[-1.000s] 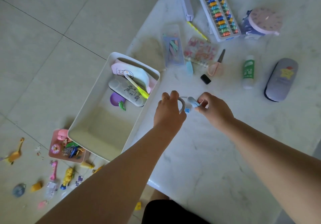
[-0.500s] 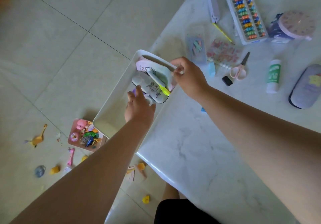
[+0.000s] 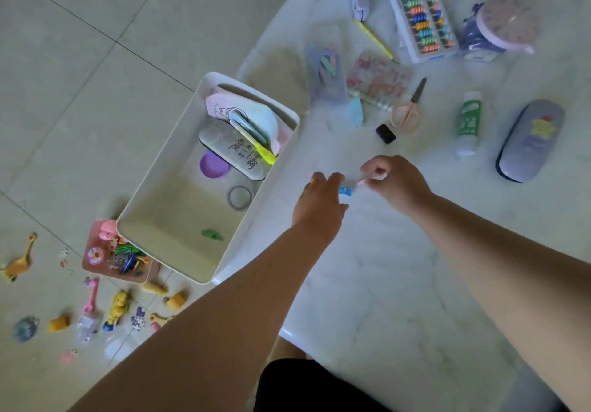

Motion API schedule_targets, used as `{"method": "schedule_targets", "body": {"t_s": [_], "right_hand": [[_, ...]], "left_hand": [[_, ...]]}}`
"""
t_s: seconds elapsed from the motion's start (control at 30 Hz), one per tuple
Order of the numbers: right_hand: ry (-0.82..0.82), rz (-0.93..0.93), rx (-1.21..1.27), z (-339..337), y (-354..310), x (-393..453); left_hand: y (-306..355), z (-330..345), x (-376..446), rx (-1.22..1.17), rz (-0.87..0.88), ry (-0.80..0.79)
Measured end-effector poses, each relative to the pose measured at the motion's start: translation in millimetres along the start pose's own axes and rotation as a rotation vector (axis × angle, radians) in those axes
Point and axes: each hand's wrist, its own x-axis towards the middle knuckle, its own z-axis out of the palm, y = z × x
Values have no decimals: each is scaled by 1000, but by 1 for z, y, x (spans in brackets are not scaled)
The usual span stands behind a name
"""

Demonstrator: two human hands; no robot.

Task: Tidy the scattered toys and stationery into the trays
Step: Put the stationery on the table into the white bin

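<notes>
Just beside the white tray's (image 3: pixel 179 159) table-side rim, the left hand (image 3: pixel 319 202) is pinching a small blue clip (image 3: pixel 346 191) while the right hand (image 3: pixel 395 183), fingers curling, is hovering over bare marble table (image 3: pixel 399 299).

Pale tiled floor (image 3: pixel 96 59), white marble table (image 3: pixel 399 283)

Setting: I log a home play or study corner. Evidence: pale tiled floor (image 3: pixel 96 75) strewn with small toys left of white marble table (image 3: pixel 399 299) bearing an abacus (image 3: pixel 419 8).
</notes>
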Motion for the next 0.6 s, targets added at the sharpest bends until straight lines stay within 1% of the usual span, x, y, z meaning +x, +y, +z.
{"method": "schedule_targets", "body": {"t_s": [0.07,0.13,0.2,0.33,0.43,0.53,0.6], "right_hand": [[-18,-33,-43,11,5,4],[9,-43,-89,21,8,7],[51,-7,-101,25,7,8],[70,65,-52,24,-5,7],[71,67,80,16,-35,4],[39,-40,120,9,-78,7],[22,-123,166,6,-110,11]], "left_hand": [[4,12,9,19,-8,-31],[7,21,18,27,-35,-44],[7,24,24,23,-62,-44],[1,11,23,77,-38,-34],[-2,-16,13,25,-37,79],[-15,-51,0,-74,-78,247],[-32,-74,-9,-125,-156,350]]}}
